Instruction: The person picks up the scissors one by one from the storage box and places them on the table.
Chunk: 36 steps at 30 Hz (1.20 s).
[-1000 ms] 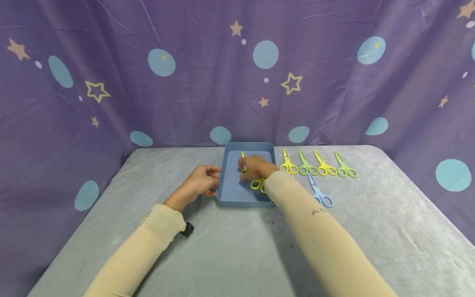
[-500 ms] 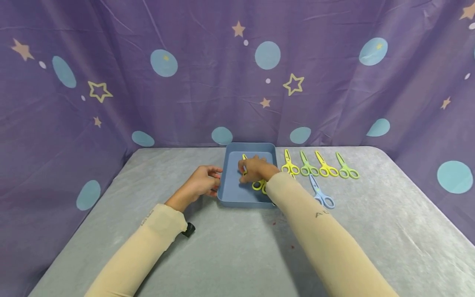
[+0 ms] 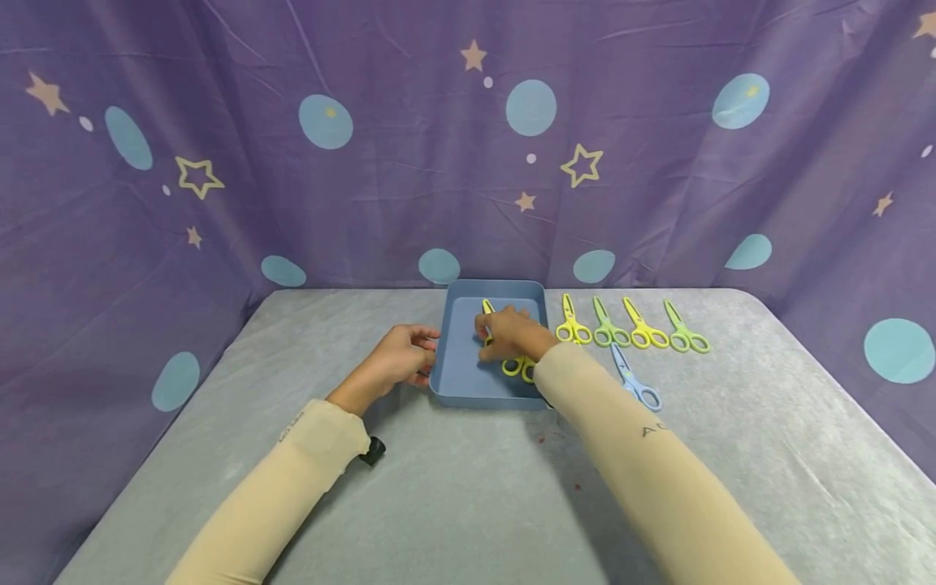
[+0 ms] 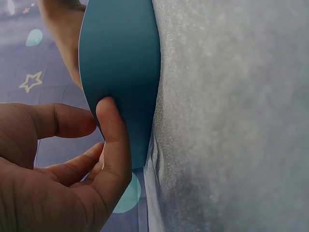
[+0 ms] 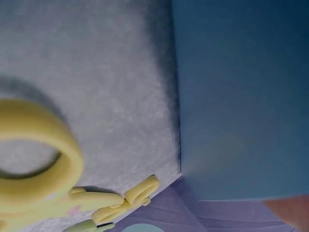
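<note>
A blue tray (image 3: 457, 382) lies on the grey-covered table. My left hand (image 3: 398, 357) is at its left wall; the left wrist view shows a fingertip on the outer face of the tray wall (image 4: 120, 53) and other fingertips right at the rim. Inside the tray, my right hand (image 3: 509, 333) grips yellow scissors (image 3: 514, 367), blade toward the back and ring handles toward me. The hand covers their middle. In the right wrist view, the tray's side (image 5: 236, 106) stands beside a close yellow scissors handle (image 5: 72, 159).
Right of the tray, a row holds yellow scissors (image 3: 573, 331), green scissors (image 3: 610, 335), more yellow scissors (image 3: 647, 335) and light green scissors (image 3: 687, 339). Blue scissors (image 3: 643, 396) lie before them, partly behind my right sleeve (image 3: 621, 439). A purple curtain (image 3: 380, 203) hangs behind the table.
My right hand and the yellow scissors in the tray have shifted slightly right. The left hand stays at the tray's left wall.
</note>
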Motion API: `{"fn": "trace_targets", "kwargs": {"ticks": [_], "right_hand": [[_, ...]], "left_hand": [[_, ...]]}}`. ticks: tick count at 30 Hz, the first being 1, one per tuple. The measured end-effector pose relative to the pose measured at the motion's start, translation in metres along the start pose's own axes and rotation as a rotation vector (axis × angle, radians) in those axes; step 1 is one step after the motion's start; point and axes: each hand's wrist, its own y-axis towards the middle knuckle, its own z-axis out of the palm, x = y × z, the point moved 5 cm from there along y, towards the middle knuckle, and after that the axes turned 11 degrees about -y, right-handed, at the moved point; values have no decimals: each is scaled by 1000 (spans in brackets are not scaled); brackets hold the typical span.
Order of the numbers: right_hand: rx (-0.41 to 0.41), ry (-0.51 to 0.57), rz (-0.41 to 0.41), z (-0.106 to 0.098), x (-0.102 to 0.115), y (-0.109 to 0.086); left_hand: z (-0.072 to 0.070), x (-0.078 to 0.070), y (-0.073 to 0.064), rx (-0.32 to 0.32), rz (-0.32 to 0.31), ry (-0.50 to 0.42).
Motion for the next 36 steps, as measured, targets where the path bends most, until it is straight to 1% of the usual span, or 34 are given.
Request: {"fn": "trace_targets", "kwargs": {"ticks": [5, 11, 20, 25, 31, 36], "right_hand": [[-30, -30, -15, -1, -1, -3], [-66, -35, -38, -5, 0, -10], [-164, -85, -94, -15, 7, -22], [-191, -90, -122, -18, 9, -31], [-226, -106, -129, -21, 7, -39], [-248, -134, -103, -23, 6, -46]], "left_hand": [[-1, 1, 0, 0, -9, 2], [-1, 2, 1, 3, -6, -3], [1, 0, 1, -8, -3, -8], [1, 0, 0, -6, -5, -9], [1, -2, -1, 3, -1, -4], [0, 1, 0, -1, -5, 8]]}}
